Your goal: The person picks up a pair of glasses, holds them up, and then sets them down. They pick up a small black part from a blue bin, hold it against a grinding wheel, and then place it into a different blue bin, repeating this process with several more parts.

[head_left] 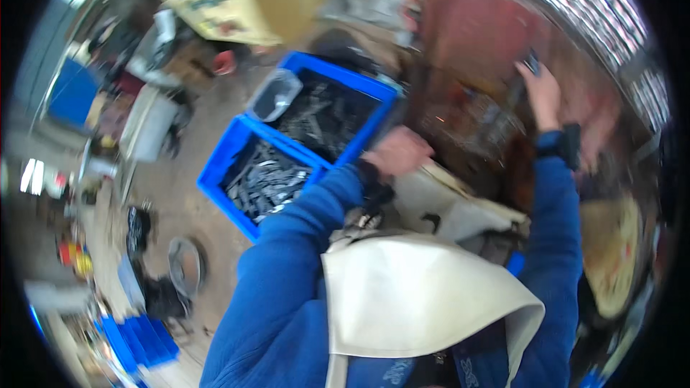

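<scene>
My right hand [544, 97] is raised at the upper right, in front of a worn reddish machine surface [481, 25]. Its fingers pinch a small dark metal part [532, 63]. Lower and nearer the middle, my left hand [400, 152] is beside the right edge of a blue bin [384, 93] of dark metal pieces; blur and the angle hide its fingers. A second blue bin [215, 165], joined to the first at its near left, holds shinier grey metal strips [267, 179]. A clear plastic container [276, 95] rests at the first bin's left side.
A pale apron [424, 294] covers my front. A round bucket [185, 267] stands on the brown floor [215, 259] at left, with more blue bins [140, 341] at the lower left. A yellowish board [208, 0] is at the top. A cluttered bench lies far left.
</scene>
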A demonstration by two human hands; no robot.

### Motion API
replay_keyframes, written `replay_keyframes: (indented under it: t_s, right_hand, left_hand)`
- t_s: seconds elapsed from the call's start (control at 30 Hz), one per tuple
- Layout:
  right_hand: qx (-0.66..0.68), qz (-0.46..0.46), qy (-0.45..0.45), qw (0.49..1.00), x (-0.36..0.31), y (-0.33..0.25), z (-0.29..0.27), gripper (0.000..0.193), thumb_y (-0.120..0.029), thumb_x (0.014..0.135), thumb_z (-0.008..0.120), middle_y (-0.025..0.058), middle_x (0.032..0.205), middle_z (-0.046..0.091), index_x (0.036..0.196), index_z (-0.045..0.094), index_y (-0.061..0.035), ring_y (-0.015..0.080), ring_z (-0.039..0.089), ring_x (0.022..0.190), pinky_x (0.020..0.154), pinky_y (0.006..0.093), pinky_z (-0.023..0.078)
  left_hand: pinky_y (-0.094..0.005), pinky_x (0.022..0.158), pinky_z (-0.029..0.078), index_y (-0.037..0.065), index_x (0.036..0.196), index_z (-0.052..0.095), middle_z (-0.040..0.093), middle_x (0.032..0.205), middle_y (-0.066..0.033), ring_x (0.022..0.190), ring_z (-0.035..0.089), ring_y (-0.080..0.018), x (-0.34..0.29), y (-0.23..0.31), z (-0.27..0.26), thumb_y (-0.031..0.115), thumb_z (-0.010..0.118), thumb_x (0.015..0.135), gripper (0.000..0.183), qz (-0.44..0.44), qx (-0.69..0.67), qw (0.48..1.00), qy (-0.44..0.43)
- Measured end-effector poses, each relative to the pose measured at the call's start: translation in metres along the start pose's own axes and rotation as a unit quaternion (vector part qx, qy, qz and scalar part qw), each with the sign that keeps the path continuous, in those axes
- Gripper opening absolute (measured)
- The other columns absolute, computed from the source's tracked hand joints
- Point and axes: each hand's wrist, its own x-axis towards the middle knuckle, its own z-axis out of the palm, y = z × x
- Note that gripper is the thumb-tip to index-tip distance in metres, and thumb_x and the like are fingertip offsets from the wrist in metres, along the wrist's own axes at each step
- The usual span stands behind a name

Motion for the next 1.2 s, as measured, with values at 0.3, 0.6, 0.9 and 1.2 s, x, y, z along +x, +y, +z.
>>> replay_keyframes:
  t_s: [0.3, 0.6, 0.9, 1.2]
  right_hand:
    - [0.677, 0.262, -0.306, 0.615, -0.164, 0.005, -0.011, 0.028, -0.009, 0.090, 0.061, -0.0009, 0.077, 0.051, 0.117, 0.059, -0.0044, 0.0092, 0.046, 0.064, 0.056, 0.0251, 0.039]
    - [0.750, 0.266, -0.260, 0.546, -0.236, -0.001, -0.012, 0.025, -0.010, 0.092, 0.059, 0.0020, 0.085, 0.058, 0.117, 0.058, -0.0033, 0.0122, 0.053, 0.069, 0.061, 0.0280, 0.043]
    - [0.747, 0.348, -0.098, 0.557, -0.303, -0.004, -0.031, 0.014, -0.014, 0.096, 0.057, 0.0031, 0.085, 0.059, 0.106, 0.057, -0.0050, 0.0139, 0.056, 0.069, 0.062, 0.0298, 0.045]
    - [0.476, 0.361, 0.045, 0.801, -0.353, 0.020, -0.073, 0.017, -0.016, 0.096, 0.055, 0.0047, 0.082, 0.060, 0.107, 0.057, -0.0033, 0.0134, 0.059, 0.071, 0.062, 0.0305, 0.048]
  left_hand:
    - [-0.0320, 0.089, 0.048, 0.005, 0.117, 0.064, 0.066, 0.105, -0.0079, 0.097, 0.063, -0.0199, 0.032, 0.062, -0.025, 0.039, 0.057, 0.094, 0.042, -0.098, -0.294, 0.950, 0.046]
    - [-0.0316, 0.087, 0.049, 0.000, 0.119, 0.059, 0.065, 0.108, -0.0080, 0.095, 0.062, -0.0169, 0.081, 0.099, -0.006, 0.030, 0.051, 0.099, 0.037, -0.154, -0.680, 0.702, -0.146]
    - [-0.0313, 0.083, 0.051, 0.000, 0.117, 0.058, 0.065, 0.102, -0.0098, 0.082, 0.062, -0.0161, 0.096, 0.132, 0.039, 0.025, 0.049, 0.100, 0.031, -0.128, -0.694, 0.605, -0.368]
    - [-0.0349, 0.087, 0.049, 0.000, 0.116, 0.059, 0.065, 0.105, -0.0098, 0.094, 0.062, -0.0173, 0.118, 0.207, 0.090, 0.021, 0.052, 0.099, 0.029, -0.127, -0.701, 0.644, -0.278]
